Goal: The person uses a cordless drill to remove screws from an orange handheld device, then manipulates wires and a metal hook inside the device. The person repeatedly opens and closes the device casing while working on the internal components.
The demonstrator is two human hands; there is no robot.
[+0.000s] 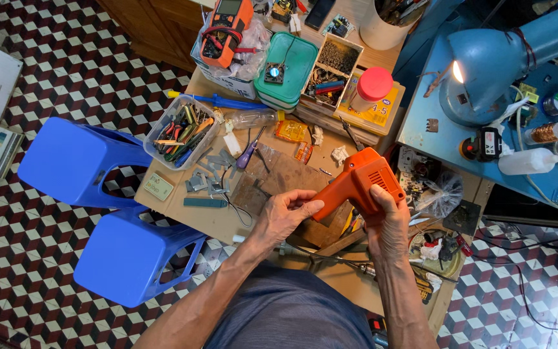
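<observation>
Head view: just below the frame's centre, the right hand [387,223] has its grip wrapped around the rear of an orange pistol-shaped tool [356,183], while the left hand [289,213] pinches the tool's narrow end between thumb and fingers. Judged from this hold, keeping the body steady with the right and working lightly with the left fingertips would serve best. Beyond, on the table [182,216], lie a clear tub of hand tools [181,131], a green case [287,70] and, farther up, an orange meter [226,29].
</observation>
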